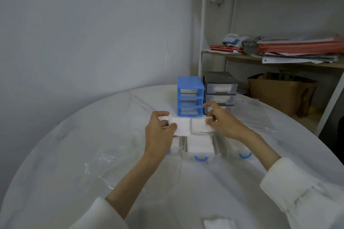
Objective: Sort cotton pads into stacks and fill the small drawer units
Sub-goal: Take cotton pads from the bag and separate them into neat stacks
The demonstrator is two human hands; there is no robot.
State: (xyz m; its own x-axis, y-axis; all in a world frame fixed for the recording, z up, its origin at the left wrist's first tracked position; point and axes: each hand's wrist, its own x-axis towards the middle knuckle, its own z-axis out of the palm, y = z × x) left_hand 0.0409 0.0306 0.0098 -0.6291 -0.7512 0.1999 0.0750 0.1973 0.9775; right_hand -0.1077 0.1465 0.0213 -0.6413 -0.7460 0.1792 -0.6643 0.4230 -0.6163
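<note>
Cotton pads (pixel 188 126) pinched by both hands.

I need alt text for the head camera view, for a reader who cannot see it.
Two hands hold white square cotton pads above clear pulled-out drawers with blue handles: the left hand grips one stack, the right hand pinches another. Behind stand an empty blue plastic drawer frame and a grey drawer unit on a round white table.

Counting now: 2 drawer units standing at back, 1 blue frame (pixel 189 96) w/ 3 vacant slots, 1 grey unit (pixel 219 91). 3 clear drawers w/ blue handles sitting up front, middle drawer (pixel 200 148) showing fullest. 2 hands showing.
</note>
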